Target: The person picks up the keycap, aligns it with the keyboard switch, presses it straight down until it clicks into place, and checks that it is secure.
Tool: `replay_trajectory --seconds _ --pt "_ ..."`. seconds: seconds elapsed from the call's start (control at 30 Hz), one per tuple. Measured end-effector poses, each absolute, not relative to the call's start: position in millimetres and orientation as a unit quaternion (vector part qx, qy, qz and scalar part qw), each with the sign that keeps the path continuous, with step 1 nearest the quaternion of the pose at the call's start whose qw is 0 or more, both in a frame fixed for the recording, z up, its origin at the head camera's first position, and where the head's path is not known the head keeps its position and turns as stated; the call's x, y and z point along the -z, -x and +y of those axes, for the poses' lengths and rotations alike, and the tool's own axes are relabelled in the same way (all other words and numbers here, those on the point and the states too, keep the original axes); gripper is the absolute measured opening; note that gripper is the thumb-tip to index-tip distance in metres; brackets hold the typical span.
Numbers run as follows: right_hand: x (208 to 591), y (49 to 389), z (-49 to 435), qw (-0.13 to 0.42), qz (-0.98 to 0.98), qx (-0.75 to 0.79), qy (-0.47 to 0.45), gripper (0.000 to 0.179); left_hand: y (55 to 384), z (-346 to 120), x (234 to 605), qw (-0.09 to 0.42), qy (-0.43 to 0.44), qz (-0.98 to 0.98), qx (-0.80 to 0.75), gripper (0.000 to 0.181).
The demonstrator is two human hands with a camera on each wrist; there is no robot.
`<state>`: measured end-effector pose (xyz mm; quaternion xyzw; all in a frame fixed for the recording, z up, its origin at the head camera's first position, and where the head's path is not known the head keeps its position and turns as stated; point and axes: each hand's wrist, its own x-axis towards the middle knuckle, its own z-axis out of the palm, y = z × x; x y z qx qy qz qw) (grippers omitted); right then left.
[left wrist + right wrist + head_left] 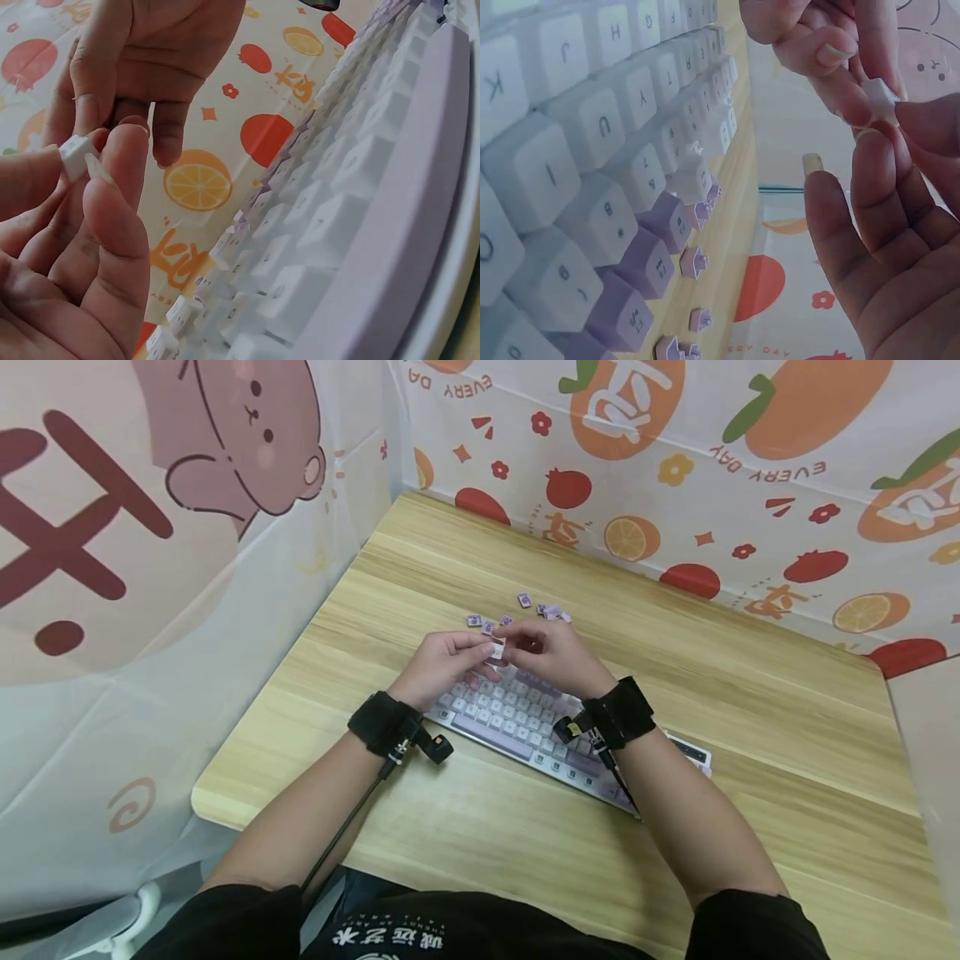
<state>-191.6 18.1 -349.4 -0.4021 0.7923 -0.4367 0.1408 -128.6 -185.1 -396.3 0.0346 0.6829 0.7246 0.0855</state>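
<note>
A small white keycap is held up between both hands, above the far left part of the keyboard. My left hand pinches it between thumb and fingertips. From the other side, my right hand grips the same keycap with thumb and forefinger. The left wrist view shows the keycap at the meeting fingertips, and the right wrist view shows it too. The keyboard has white and lilac keys and a long lilac space bar.
Several loose purple keycaps lie on the wooden table just beyond the keyboard, some bunched together. Black bands with small cameras and cables circle both wrists. Printed cloth hangs behind and left of the table.
</note>
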Motion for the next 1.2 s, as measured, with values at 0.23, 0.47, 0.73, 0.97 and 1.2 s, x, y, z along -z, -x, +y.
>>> replay_trajectory --seconds 0.23,0.47,0.73,0.97,1.2 --pt "354 188 17 0.109 0.798 0.44 0.397 0.024 127 -186 396 0.089 -0.025 0.669 -0.737 0.03" --pt "358 182 10 -0.013 0.808 0.384 0.447 0.02 126 -185 393 0.11 -0.035 0.647 -0.754 0.026" --pt "355 194 7 -0.001 0.807 0.391 0.443 0.019 129 -190 389 0.098 -0.038 0.68 -0.726 0.029" --pt "357 229 4 0.165 0.841 0.408 0.315 0.024 134 -199 392 0.011 0.029 0.691 -0.722 0.029" --pt "365 247 -3 0.258 0.851 0.32 0.327 0.016 136 -201 395 0.006 0.049 0.682 -0.729 0.03"
